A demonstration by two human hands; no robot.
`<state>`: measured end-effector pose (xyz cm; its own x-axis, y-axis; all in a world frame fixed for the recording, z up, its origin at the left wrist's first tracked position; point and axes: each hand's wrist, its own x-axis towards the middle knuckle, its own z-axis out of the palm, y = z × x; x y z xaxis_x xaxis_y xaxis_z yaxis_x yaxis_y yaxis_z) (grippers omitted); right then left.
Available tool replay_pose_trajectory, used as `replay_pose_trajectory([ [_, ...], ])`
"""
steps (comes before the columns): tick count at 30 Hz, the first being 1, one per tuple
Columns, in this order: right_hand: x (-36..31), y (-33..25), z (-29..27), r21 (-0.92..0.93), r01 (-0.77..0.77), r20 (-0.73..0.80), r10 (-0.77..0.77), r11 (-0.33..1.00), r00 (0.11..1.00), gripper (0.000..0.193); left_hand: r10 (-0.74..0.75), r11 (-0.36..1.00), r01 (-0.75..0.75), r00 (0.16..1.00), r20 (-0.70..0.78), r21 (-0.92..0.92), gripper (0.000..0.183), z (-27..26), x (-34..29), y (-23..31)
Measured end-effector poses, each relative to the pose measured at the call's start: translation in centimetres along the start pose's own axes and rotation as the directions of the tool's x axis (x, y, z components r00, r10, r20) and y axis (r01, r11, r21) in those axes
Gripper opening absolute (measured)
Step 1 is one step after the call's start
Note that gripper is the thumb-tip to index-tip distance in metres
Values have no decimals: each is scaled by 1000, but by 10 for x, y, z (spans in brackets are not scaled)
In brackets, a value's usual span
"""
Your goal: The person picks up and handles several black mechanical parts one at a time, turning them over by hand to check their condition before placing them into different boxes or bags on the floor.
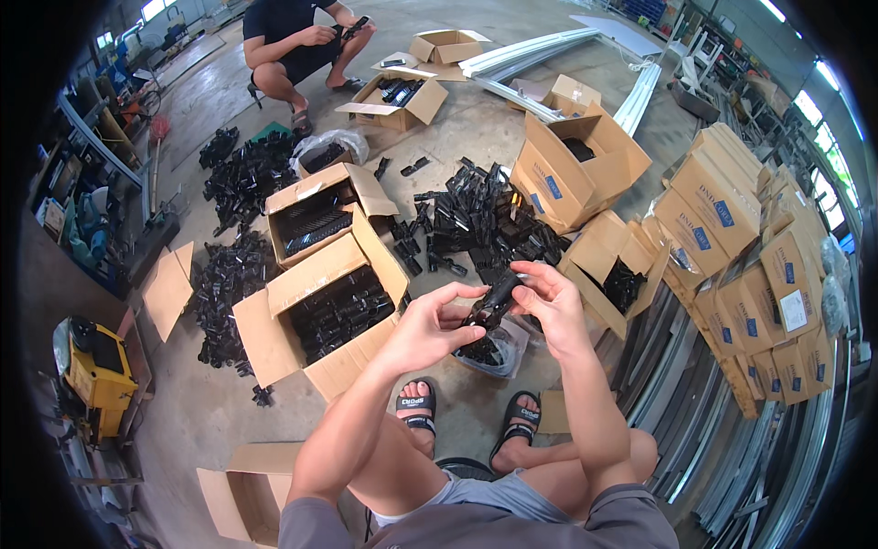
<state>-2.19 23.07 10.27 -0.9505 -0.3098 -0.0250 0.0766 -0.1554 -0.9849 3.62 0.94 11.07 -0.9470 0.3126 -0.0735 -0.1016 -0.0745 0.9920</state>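
Both my hands hold a black plastic part (495, 297) in front of me, tilted up to the right. My left hand (437, 322) pinches its lower left end between thumb and fingers. At its upper right end, the thumb and fingers of my right hand (552, 306) are closed on it. Just below the hands, a clear plastic bag (501, 355) with small black pieces stands on the floor, partly hidden by them. A loose heap of similar black parts (480, 215) spreads out beyond. Nearest on the left, an open cardboard box (265, 334) holds black parts in rows.
Another filled box (288, 203) stands behind the near one, beside dark heaps (233, 293) on the left. Open boxes (558, 174) stand to the right, before stacked cartons (709, 215) and long metal profiles (722, 457). A co-worker (297, 46) crouches at the far left, holding a black part.
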Motion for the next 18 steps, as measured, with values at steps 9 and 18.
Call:
replay_pose_trajectory([
  [9, -4, 4, -10, 98, 40, 31, -43, 994, 999, 42, 115, 989, -104, 989, -95, 109, 46, 16, -3, 0],
  [18, -5, 7, -12, 106, 55, 31, -59, 993, 998, 44, 118, 967, -89, 987, -112, 239, 45, 20, -10, 3],
])
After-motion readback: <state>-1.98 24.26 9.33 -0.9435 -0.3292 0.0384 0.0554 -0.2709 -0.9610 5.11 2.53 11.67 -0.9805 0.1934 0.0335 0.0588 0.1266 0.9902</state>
